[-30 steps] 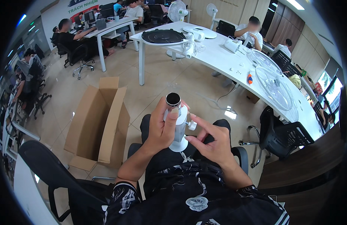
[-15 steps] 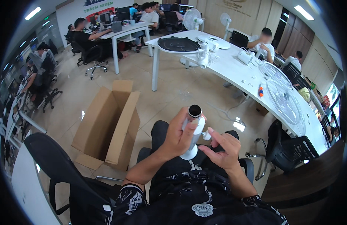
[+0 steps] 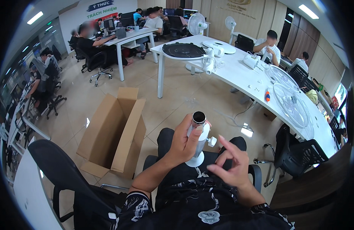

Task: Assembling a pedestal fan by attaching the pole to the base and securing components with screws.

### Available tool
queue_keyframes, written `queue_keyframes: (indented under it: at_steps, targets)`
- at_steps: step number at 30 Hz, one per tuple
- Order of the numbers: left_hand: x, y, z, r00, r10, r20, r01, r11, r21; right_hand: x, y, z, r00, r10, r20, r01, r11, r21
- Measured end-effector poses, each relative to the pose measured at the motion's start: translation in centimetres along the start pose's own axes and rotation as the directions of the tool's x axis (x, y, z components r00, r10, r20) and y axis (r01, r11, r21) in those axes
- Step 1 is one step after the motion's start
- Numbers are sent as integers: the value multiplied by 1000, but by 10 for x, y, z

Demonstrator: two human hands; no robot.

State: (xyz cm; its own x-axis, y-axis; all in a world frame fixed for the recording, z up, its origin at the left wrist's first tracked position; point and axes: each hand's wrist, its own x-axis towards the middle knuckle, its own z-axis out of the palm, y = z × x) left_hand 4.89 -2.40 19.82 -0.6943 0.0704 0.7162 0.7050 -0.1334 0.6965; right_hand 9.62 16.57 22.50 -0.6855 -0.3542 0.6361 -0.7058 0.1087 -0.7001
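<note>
My left hand (image 3: 183,141) is wrapped round the upper part of a white fan stand pole (image 3: 201,147), held upright above my lap. Its open, dark top end (image 3: 199,117) has a metal rim and faces up. The lower end flares into a white round collar (image 3: 195,159). From the pole's right side sticks out a white knob (image 3: 212,142). Just right of the knob hovers my right hand (image 3: 232,163), with nothing in it. Its index finger points up, the thumb is apart and the other fingers are partly bent.
An open cardboard box (image 3: 112,132) stands on the floor to the left. On the white table (image 3: 238,71) lie clear fan grilles (image 3: 290,103), a black round grille (image 3: 183,50), a fan motor (image 3: 251,59) and an orange-and-blue screwdriver (image 3: 267,96). A person (image 3: 269,48) sits behind it.
My right hand has come away from the knob, moving slightly down and right, and its index finger has straightened. My left hand keeps its hold on the pole. The view has shifted slightly.
</note>
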Motion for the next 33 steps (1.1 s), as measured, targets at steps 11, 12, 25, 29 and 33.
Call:
queue_keyframes:
  at_steps: [11,12,25,29,33]
  targets:
    - [1,1,2,1000,3,3,-3,1000,-17,-1,29,9,949,316,15,-316,944,92]
    - [2,1,3,1000,19,11,-19,1000,-11,0,35,12,944,325,49,-329,928,175]
    - [3,0,3,999,12,-29,-12,1000,-11,-10,22,-4,972,89,216,-97,995,28]
    - [3,-3,6,995,41,-88,-46,998,-48,4,0,16,949,209,-235,-211,977,18]
    - [3,-1,6,996,55,-71,-60,996,-72,-11,27,-10,943,132,305,-148,989,29]
